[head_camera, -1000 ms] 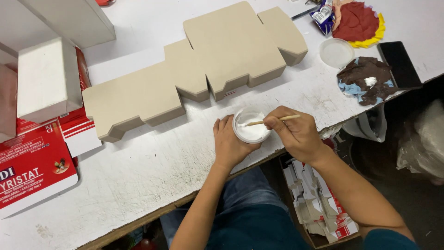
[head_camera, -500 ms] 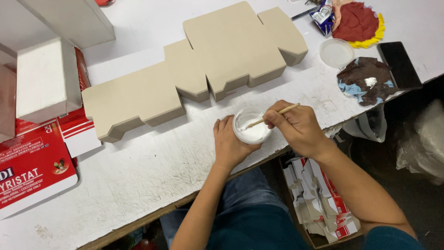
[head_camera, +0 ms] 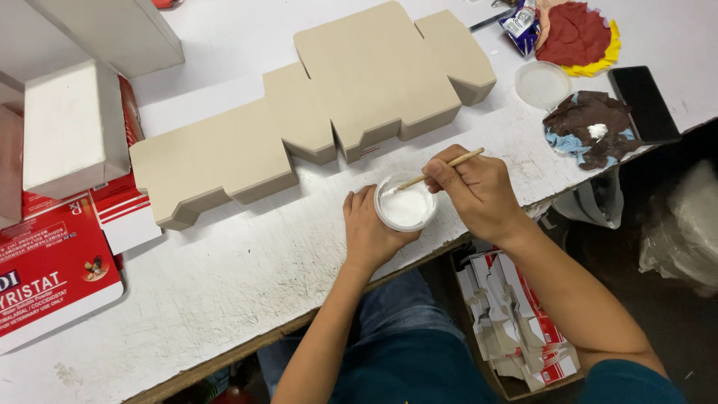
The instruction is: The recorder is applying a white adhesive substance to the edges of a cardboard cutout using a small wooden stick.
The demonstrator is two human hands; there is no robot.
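Observation:
My left hand (head_camera: 372, 230) cups a small round container of white glue (head_camera: 406, 205) near the front edge of the white table (head_camera: 224, 277). My right hand (head_camera: 475, 191) pinches a thin wooden stick (head_camera: 441, 168) whose tip dips into the glue. Just beyond the container lies a stack of flat tan die-cut carton blanks (head_camera: 329, 112), spread from left to upper right.
White blocks (head_camera: 71, 127) and red printed cartons (head_camera: 52, 269) sit at the left. A round lid (head_camera: 542, 82), stained rags (head_camera: 591, 135), a red and yellow cloth (head_camera: 576, 34) and a black phone (head_camera: 645, 103) lie at the right. A box of folded cartons (head_camera: 516, 329) stands below the table.
My right hand has shifted slightly, moving the stick inside the glue container. My left hand and the container stay in place.

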